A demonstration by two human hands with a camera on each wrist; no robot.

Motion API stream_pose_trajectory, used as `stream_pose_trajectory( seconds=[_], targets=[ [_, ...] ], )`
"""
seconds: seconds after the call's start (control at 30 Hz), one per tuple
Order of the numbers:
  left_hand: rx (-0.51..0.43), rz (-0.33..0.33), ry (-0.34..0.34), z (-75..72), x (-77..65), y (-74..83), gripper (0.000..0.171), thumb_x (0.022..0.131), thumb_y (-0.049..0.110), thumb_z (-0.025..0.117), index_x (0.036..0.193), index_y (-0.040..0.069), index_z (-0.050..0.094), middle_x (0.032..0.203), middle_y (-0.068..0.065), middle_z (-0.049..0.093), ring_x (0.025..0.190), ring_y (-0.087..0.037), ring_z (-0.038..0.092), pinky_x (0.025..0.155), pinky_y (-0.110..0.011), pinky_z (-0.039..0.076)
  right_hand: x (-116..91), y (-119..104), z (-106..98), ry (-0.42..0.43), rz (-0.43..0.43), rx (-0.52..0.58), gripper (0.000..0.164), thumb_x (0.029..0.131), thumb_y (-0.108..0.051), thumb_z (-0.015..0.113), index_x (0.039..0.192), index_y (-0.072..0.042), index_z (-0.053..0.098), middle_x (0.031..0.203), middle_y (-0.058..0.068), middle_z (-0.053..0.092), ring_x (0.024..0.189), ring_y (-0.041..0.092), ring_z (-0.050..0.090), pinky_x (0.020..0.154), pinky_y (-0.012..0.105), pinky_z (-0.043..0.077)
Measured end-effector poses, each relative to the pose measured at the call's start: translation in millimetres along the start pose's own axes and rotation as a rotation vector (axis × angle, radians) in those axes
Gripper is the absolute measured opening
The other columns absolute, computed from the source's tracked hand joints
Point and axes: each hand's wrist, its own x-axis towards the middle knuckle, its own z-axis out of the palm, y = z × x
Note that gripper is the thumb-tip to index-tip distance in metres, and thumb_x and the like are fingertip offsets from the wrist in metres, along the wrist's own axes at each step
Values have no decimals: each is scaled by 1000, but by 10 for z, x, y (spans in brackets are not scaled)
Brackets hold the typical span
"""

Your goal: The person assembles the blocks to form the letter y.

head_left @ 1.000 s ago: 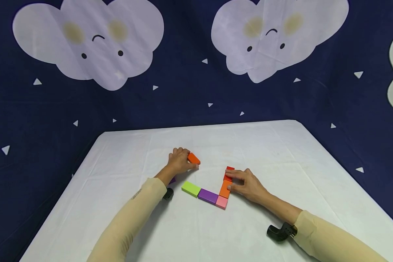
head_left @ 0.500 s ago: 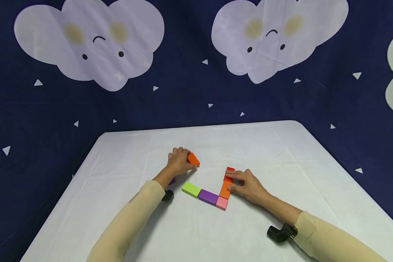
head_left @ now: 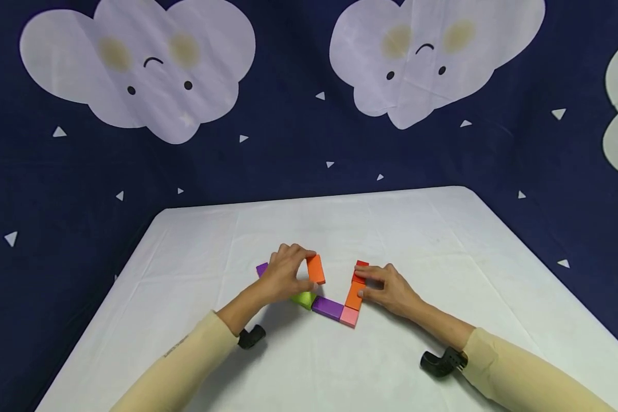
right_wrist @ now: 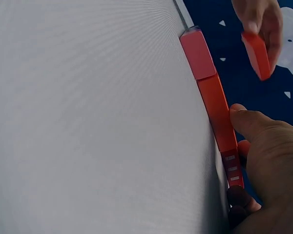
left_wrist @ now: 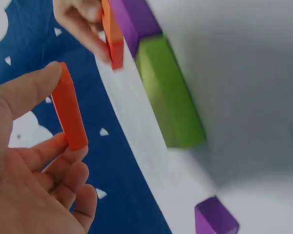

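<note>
In the head view my left hand (head_left: 283, 277) pinches an orange block (head_left: 316, 269) by its ends, between thumb and fingertips, above the table. Below that hand lies a lime green block (head_left: 305, 300), partly covered by it. A purple block (head_left: 327, 308) and a pink block (head_left: 349, 316) continue the row from the green one. At the pink block the row turns away along a second orange block (head_left: 353, 296) to a red block (head_left: 359, 274). My right hand (head_left: 391, 290) has its fingers curled round the red block, while its thumb touches the second orange block.
Another purple block (head_left: 261, 269) lies apart, left of the row, partly behind my left hand. White cloth covers the table (head_left: 417, 229). A dark blue backdrop (head_left: 288, 154) with clouds hangs behind it. Black cameras sit at both wrists, the right one (head_left: 443, 363) low over the cloth.
My left hand has brought the orange block nearer and slightly right, now over the row and turned more upright. The separate purple block shows more. My right hand stays put.
</note>
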Motion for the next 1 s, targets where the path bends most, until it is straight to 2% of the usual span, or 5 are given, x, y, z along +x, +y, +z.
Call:
stream_pose_trajectory(
  seconds=[0.3,0.6,0.77,0.87,1.0],
  targets=[
    [24,159,-113,66,-323,225,63,73,32,79,129,16,56,120,0,58,107,-17,43,90,-37,34,-2,13,0,-16,7,0,50,77,-36,76,124,-24,64,129,3,62,83,11,39,68,23,34],
    [215,349,-173,280,-564,310,63,75,38,77,131,18,56,122,8,57,108,-10,41,90,-28,33,10,3,-9,-6,-4,-2,49,76,-34,76,122,-22,65,129,4,62,84,11,42,71,23,35],
    [242,392,-203,402,-622,309,62,75,39,76,130,21,56,119,10,58,107,-10,40,88,-27,32,5,9,-6,-24,25,10,50,77,-35,76,124,-23,64,131,4,60,82,12,40,71,23,34],
    [233,404,-218,454,-641,305,62,75,40,76,131,22,55,119,10,57,108,-10,39,89,-29,33,4,10,3,-15,14,16,50,77,-35,75,123,-22,64,129,5,61,81,12,38,69,23,33],
    [235,421,-202,491,-658,297,62,76,41,75,131,21,55,121,10,57,109,-10,39,93,-30,34,12,11,3,-4,-12,15,50,77,-35,76,123,-21,64,128,5,62,82,11,39,69,23,33]
  ],
)
